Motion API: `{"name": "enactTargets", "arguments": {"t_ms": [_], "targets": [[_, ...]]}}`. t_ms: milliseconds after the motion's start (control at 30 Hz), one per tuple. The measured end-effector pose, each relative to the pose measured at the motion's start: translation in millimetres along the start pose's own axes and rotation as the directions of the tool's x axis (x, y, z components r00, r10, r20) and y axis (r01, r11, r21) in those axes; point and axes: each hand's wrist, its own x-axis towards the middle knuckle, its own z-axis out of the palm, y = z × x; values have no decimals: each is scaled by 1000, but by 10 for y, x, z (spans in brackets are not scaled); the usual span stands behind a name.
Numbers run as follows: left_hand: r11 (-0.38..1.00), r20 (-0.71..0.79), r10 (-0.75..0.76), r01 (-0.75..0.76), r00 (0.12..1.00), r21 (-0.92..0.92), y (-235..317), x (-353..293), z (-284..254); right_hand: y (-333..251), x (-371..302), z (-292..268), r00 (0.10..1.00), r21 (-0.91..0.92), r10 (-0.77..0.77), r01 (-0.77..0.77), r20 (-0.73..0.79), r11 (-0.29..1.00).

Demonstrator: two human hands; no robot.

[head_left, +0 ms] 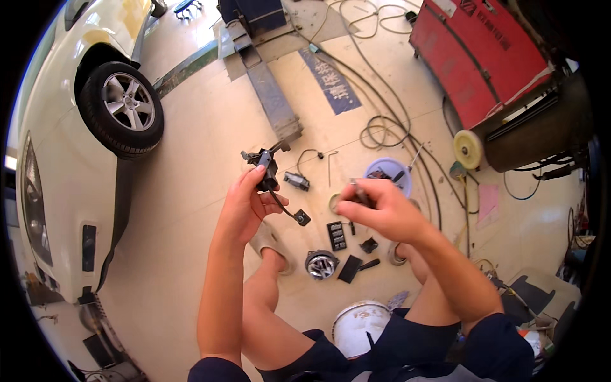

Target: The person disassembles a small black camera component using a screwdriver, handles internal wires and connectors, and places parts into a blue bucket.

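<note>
My left hand (pixel 247 205) is closed around a black plastic part (pixel 267 176), held up above the floor. From this part a short black cable hangs down to a small square black end piece (pixel 301 218). To the right, my right hand (pixel 389 210) pinches a small dark tool with a thin metal tip (pixel 354 183); its kind is too blurred to make out. Below on the floor lie a round chrome car badge (pixel 321 265), a slotted black piece (pixel 336 236) and a flat black piece (pixel 349 269). Beyond them are a grey part with a cable (pixel 296 181) and an L-shaped hex key (pixel 329 169).
A lavender bowl (pixel 408 182) with small parts stands beyond my right hand. Hoses (pixel 407 137) run across the floor toward a red cabinet (pixel 480 57). A pale car (pixel 70 165) stands at left, a lift arm (pixel 270 95) ahead. A white bucket (pixel 359 325) is between my legs.
</note>
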Motion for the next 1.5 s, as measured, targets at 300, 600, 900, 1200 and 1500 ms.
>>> {"name": "enactTargets", "arguments": {"t_ms": [300, 600, 900, 1200, 1500], "targets": [[984, 128, 136, -119, 982, -135, -52, -28, 652, 89, 139, 77, 993, -49, -106, 104, -52, 993], [960, 284, 197, -125, 938, -251, -433, 45, 717, -46, 363, -354, 984, 456, -50, 124, -171, 881], [900, 81, 423, -407, 903, -158, -357, 213, 814, -252, 628, -277, 964, 442, -90, 197, -252, 875], [834, 93, 529, -497, 843, -240, -297, 325, 651, -432, 670, -201, 950, 298, -125, 212, -286, 931], [689, 78, 724, -713, 686, -129, -190, 341, 676, -359, 671, -44, 908, 349, -137, 287, -395, 892]]}}
